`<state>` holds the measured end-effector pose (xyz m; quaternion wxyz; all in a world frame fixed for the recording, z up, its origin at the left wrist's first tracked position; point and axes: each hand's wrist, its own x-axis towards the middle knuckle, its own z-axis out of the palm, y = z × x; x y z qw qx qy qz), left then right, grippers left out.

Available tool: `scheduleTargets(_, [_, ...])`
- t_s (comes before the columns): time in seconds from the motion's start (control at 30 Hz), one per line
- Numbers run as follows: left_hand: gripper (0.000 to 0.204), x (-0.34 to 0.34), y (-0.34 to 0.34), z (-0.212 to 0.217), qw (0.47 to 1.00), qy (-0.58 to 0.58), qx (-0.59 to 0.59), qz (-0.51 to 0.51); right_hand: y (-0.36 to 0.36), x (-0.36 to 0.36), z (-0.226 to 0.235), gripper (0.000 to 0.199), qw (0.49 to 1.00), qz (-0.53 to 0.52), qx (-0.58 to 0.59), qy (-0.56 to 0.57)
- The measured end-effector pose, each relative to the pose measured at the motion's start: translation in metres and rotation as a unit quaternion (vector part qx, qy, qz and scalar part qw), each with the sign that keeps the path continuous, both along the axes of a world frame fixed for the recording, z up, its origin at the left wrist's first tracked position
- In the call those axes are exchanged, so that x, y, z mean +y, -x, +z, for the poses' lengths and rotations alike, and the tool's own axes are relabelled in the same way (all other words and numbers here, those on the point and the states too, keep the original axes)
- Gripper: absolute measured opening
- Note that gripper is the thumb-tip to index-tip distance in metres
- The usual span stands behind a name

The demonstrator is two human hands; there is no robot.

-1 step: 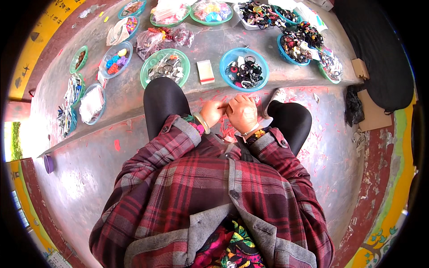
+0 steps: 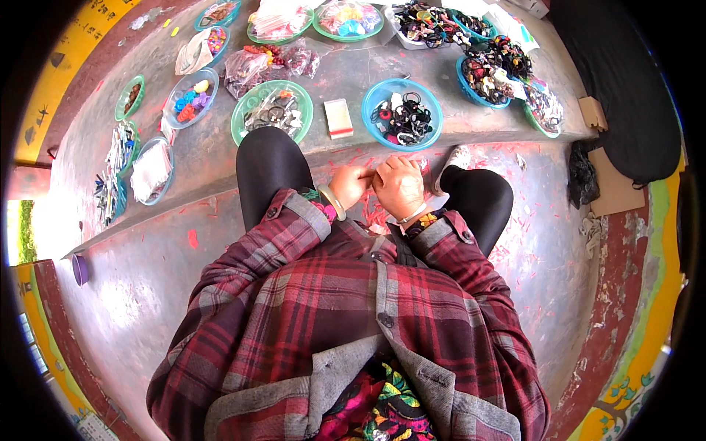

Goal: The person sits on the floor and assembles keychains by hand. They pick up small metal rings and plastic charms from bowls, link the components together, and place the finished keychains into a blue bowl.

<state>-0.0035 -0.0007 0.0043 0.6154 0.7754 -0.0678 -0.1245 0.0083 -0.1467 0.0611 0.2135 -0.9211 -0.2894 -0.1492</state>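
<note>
Between my knees, my left hand [image 2: 350, 185] and my right hand [image 2: 399, 188] meet at the fingertips. Both have curled, closed fingers; whatever they pinch is hidden behind the fingers or too small to name. Just beyond my right hand is a blue basket [image 2: 365, 117] with black hair ties [image 2: 410, 121] and a few red and white pieces in it. A green basket [image 2: 236, 117] of grey and white small items stands past my left knee. Between the two baskets lies a small white box [image 2: 338, 117] with a red stripe.
Along the raised concrete ledge [image 2: 334, 77] stand several more baskets, one holding colourful pieces [image 2: 193, 103], and a heap of dark hair ties [image 2: 426, 26]. Clear plastic bags [image 2: 250, 70] lie among them. Red scraps litter the floor [image 2: 537, 213]. A black bag [image 2: 583, 176] and cardboard [image 2: 614, 184] are at right.
</note>
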Motion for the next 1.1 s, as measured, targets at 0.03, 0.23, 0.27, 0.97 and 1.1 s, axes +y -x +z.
scheduleTargets(0.03, [0.016,0.0,0.0,0.0,1.0,-0.01,-0.013,0.004,0.0,0.0,0.0,0.007,1.0,0.001,0.002,0.005])
scheduleTargets(0.23, [0.014,0.001,0.001,0.01,0.995,-0.097,-0.011,-0.018,0.001,0.001,-0.004,0.006,0.999,0.015,-0.021,0.04])
scheduleTargets(0.27, [0.013,0.001,0.001,0.008,0.995,-0.099,-0.016,-0.023,0.001,0.002,-0.002,0.007,0.999,0.017,-0.028,0.027])
scheduleTargets(0.97, [0.02,0.006,-0.004,-0.002,0.913,0.322,0.236,0.091,-0.018,-0.014,-0.033,0.007,0.841,-0.152,0.335,-0.397])
scheduleTargets(1.1, [0.019,0.013,-0.006,0.003,0.898,0.341,0.245,0.136,-0.024,-0.024,-0.03,0.007,0.775,-0.171,0.358,-0.492])
